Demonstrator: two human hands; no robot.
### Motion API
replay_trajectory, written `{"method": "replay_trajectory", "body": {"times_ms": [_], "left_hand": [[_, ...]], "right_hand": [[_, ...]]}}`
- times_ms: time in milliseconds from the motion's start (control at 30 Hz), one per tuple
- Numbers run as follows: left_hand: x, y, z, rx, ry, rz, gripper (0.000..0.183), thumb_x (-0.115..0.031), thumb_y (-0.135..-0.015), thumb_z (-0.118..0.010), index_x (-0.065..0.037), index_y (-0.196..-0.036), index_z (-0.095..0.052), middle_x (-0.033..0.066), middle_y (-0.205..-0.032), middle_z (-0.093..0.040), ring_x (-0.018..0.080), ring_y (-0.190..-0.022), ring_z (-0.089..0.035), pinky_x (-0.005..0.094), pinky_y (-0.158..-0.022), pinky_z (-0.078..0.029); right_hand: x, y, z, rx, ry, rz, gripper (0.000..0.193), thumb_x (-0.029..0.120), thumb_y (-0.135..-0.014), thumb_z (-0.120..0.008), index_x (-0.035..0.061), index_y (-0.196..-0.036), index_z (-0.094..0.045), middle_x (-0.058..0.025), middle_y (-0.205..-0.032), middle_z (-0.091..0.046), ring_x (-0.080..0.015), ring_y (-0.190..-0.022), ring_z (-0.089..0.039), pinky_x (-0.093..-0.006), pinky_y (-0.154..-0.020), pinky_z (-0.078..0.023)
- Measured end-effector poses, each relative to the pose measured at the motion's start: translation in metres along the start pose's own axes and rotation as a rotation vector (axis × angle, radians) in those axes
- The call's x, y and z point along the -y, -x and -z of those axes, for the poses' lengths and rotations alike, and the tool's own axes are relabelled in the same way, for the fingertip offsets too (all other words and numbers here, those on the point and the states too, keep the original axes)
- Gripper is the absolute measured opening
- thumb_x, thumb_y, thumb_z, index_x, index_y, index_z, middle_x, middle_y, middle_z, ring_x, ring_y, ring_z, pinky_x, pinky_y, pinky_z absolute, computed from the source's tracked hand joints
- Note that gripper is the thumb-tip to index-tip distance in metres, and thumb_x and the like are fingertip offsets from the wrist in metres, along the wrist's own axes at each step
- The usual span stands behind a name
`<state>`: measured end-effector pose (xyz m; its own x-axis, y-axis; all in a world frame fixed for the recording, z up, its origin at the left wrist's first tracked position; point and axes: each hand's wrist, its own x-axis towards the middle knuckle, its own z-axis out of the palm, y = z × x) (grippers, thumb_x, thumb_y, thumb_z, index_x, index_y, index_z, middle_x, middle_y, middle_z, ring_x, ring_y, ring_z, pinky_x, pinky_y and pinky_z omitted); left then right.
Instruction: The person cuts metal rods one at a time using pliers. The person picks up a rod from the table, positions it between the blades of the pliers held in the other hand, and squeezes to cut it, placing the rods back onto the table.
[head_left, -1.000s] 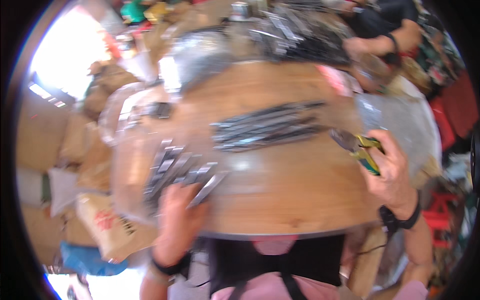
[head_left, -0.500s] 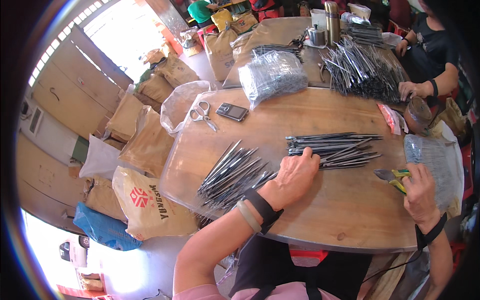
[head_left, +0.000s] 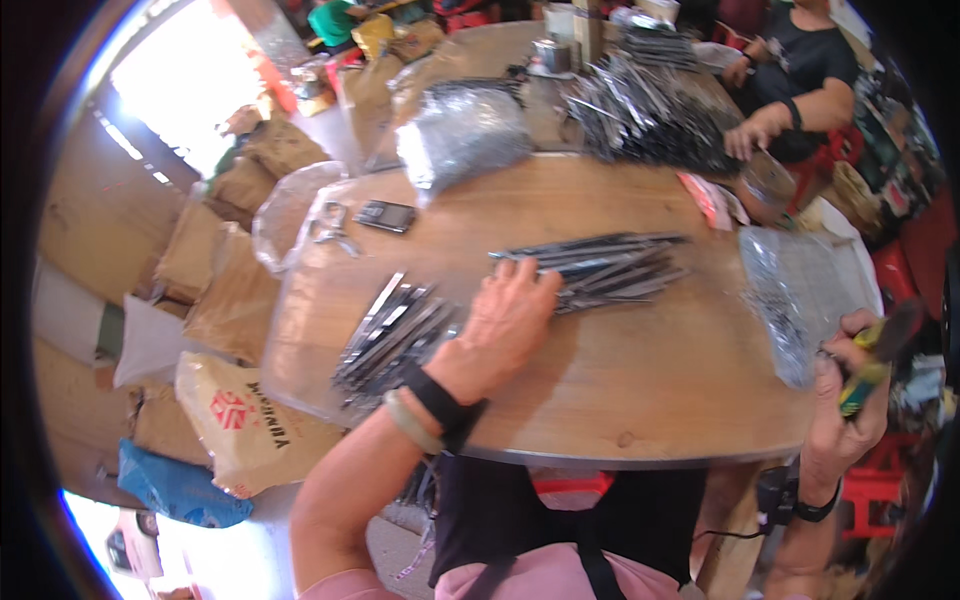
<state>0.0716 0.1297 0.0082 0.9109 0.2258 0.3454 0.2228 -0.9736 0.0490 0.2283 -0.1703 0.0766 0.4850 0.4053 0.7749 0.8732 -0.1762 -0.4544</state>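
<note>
A bundle of thin black strips that look like cable ties (head_left: 620,268) lies on the wooden table, their ends to my left. My left hand (head_left: 505,320) is over the left end of this bundle, its bent fingers closed on the strips there. Left of that wrist lies a looser pile of the same strips (head_left: 390,335). Past the table's right edge, my right hand (head_left: 840,410) grips cutting pliers (head_left: 866,378) with yellow-green handles; their jaws point up and away, blurred.
The table (head_left: 620,390) also bears a phone (head_left: 386,215), scissors (head_left: 335,230), a clear plastic-wrapped bundle (head_left: 465,140) and another plastic pack (head_left: 790,290) at right. Across it a co-worker's hand (head_left: 755,133) rests near a large strip heap (head_left: 650,115). Sacks (head_left: 250,420) stand left.
My right hand has swung the pliers off the table's right side, their jaws now turned up and away. My left hand stays at the bundle. The whole view has shifted.
</note>
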Motion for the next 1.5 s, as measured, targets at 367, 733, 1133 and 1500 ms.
{"method": "replay_trajectory", "body": {"times_ms": [367,733,1133,1500], "left_hand": [[-0.087,0.104,0.033,0.212,2.066,1.422,0.015,-0.01,-0.096,-0.055,0.0,-0.106,-0.059,0.0115,-0.081,-0.062,0.022,-0.065,-0.059,0.0308,-0.053,-0.044],[-0.133,0.119,0.031,0.087,2.543,1.249,0.046,0.003,-0.084,-0.064,-0.002,-0.128,-0.051,0.0148,-0.093,-0.065,0.0315,-0.086,-0.068,0.0372,-0.069,-0.057],[-0.139,0.134,0.021,0.253,2.316,1.192,0.033,0.004,-0.079,-0.071,0.006,-0.111,-0.062,0.0224,-0.084,-0.068,0.03,-0.073,-0.07,0.0349,-0.06,-0.059],[-0.139,0.152,0.02,0.273,1.936,1.132,0.013,0.003,-0.086,-0.068,0.006,-0.098,-0.063,0.0132,-0.076,-0.067,0.0129,-0.056,-0.058,0.0234,-0.052,-0.046]], "right_hand": [[-0.03,0.074,0.016,0.214,-0.408,-0.887,0.008,0.002,-0.082,-0.067,-0.001,-0.09,-0.068,-0.0102,-0.103,-0.063,-0.0126,-0.072,-0.057,-0.0265,-0.065,-0.047],[-0.005,0.112,0.004,-0.149,-1.714,-1.323,0.016,0.011,-0.082,-0.073,0.0068,-0.094,-0.063,-0.0071,-0.109,-0.054,-0.0171,-0.086,-0.051,-0.0292,-0.069,-0.044],[-0.019,0.108,0.008,0.062,-1.617,-1.256,0.016,0.011,-0.082,-0.073,0.0064,-0.092,-0.061,-0.0059,-0.108,-0.048,-0.0164,-0.086,-0.049,-0.0278,-0.068,-0.043],[-0.006,0.107,0.003,0.325,-0.958,-0.98,0.019,0.008,-0.08,-0.073,0.0009,-0.096,-0.065,-0.0149,-0.108,-0.057,-0.0181,-0.09,-0.055,-0.0309,-0.078,-0.044]]}}
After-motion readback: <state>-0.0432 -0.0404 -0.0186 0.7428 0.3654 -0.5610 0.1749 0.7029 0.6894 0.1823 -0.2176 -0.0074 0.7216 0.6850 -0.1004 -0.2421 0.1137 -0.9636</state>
